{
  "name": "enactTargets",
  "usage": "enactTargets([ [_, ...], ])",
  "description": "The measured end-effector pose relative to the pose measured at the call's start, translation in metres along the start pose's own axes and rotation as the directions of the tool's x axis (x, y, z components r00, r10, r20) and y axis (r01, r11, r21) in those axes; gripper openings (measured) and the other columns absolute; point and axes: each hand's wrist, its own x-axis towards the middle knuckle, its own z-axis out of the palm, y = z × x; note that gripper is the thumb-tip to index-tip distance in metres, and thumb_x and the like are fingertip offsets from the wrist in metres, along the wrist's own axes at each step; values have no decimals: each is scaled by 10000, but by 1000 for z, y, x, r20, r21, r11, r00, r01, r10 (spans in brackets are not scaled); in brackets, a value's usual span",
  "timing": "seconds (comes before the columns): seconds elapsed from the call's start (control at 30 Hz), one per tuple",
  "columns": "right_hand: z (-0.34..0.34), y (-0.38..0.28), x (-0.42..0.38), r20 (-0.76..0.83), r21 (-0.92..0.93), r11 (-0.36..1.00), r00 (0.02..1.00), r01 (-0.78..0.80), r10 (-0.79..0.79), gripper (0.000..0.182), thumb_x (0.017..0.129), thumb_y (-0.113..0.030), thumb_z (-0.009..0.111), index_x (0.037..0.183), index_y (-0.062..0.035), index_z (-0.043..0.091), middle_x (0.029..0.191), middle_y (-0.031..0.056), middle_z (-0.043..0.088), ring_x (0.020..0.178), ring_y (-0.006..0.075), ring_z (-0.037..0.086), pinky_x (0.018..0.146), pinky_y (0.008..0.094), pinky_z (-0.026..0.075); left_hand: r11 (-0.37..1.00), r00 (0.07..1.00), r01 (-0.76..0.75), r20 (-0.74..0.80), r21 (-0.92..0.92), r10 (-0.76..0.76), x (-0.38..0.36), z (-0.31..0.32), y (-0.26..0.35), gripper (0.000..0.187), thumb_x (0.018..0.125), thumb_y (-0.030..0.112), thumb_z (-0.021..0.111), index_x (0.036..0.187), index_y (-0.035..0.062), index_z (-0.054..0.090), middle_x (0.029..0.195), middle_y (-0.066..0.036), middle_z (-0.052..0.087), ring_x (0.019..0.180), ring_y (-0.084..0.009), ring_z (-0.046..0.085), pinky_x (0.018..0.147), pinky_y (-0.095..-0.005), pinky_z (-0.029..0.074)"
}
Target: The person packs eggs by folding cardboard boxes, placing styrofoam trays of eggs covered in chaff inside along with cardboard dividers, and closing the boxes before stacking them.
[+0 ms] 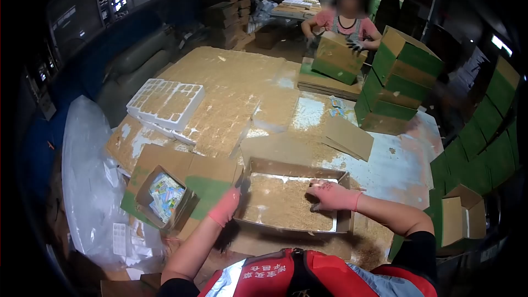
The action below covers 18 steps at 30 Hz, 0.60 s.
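Lower centre: carton [345,203] filled, top open; right hand [334,196] over sawdust [280,201], left hand [226,208] beside wall, grips indeterminable. Upper right: stacked cartons [397,92].

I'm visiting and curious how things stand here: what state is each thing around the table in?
Carton: open, brown fill inside
Left hand: gloved, beside carton
Right hand: gloved, on the fill
White tray: cells filled
Small box: open, packets inside
Loose sheets: flat, overlapping
Plastic: crumpled
Co-worker's box: tilted, held
Green-brown boxes: stacked
Table: partly dusted brown
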Motion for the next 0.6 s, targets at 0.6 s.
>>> enactTargets([
  [0.6, -62, 123, 179, -349, 326, 943, 936, 71, 51, 746, 702, -240, 784, 1333, -20, 453, 1179, 195, 594, 1086, 296, 573, 944, 391, 467, 803, 997, -26, -38, 595, 61, -1, 0, -17, 514, 970, 310, 501, 1407, 61, 393, 1400, -209, 429, 1245, -386, 444, 1065, -425, 347],
])
